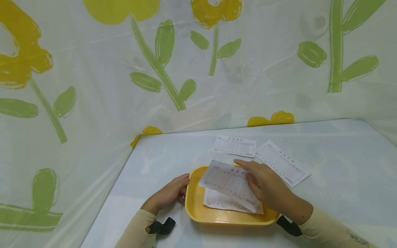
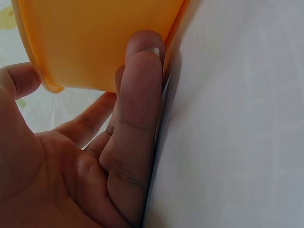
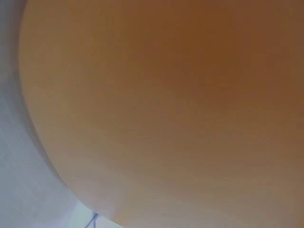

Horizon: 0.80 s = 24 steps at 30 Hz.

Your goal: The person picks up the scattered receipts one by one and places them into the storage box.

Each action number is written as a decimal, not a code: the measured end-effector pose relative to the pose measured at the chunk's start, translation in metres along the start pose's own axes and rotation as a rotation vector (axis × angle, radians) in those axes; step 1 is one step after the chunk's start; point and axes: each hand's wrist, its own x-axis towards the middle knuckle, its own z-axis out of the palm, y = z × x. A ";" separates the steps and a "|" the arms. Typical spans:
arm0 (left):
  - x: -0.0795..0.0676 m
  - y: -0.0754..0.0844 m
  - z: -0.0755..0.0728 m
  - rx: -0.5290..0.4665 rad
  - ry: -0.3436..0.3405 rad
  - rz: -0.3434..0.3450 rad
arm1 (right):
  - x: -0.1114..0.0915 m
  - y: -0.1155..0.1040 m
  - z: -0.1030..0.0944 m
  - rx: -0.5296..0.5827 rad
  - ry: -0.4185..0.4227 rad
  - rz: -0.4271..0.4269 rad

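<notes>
My left hand (image 1: 172,191) grips the left end of a yellow plastic tray (image 1: 223,220). In the left wrist view the thumb touches the tray rim (image 2: 35,71) and the fingers (image 2: 137,95) lie against its outer wall, low by the table. Over the tray, my right hand (image 1: 266,182) holds a printed paper slip (image 1: 226,181) at its right side; the hand partly hides the slip, which is tilted. Beneath it another printed slip (image 1: 214,199) lies in the tray. An orange-brown surface (image 3: 166,114), blurred and very close, fills most of the right wrist view.
Two more printed slips lie on the pale table (image 1: 161,162) beyond the tray: one slip (image 1: 234,146) straight behind it, another slip (image 1: 282,163) angled at the right. A flower-patterned white sheet (image 1: 232,96) hangs behind the table and along the left.
</notes>
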 end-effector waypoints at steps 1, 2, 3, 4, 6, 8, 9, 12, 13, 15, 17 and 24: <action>0.001 0.000 0.000 0.004 -0.001 0.005 | 0.000 0.001 0.000 -0.002 -0.002 -0.001; 0.001 0.000 0.000 0.006 0.000 0.007 | 0.000 0.001 0.001 -0.002 -0.007 0.001; 0.001 0.000 0.000 0.007 0.001 0.009 | 0.000 0.001 0.001 -0.002 -0.014 0.004; 0.001 0.000 0.000 0.005 0.002 0.009 | 0.000 0.001 0.002 0.003 -0.022 0.005; 0.001 -0.001 0.000 0.004 0.001 0.009 | 0.000 0.000 0.003 0.004 -0.036 0.012; 0.002 -0.001 0.000 -0.001 -0.002 0.009 | -0.001 0.000 0.003 0.001 -0.054 0.027; 0.002 0.000 0.001 -0.003 -0.008 0.013 | -0.001 0.000 0.003 0.001 -0.065 0.035; 0.002 -0.001 0.001 -0.004 -0.011 0.018 | -0.002 0.001 0.005 0.010 -0.100 0.055; 0.002 -0.001 0.001 -0.004 -0.010 0.019 | -0.002 0.002 0.006 0.012 -0.113 0.057; 0.002 0.000 0.001 -0.002 -0.005 0.017 | -0.002 0.004 0.008 0.022 -0.132 0.054; 0.001 0.000 0.000 0.006 0.002 0.018 | -0.002 0.005 0.010 0.018 -0.140 0.043; 0.001 0.000 0.000 0.011 -0.008 0.026 | -0.003 0.004 0.013 -0.028 -0.195 0.056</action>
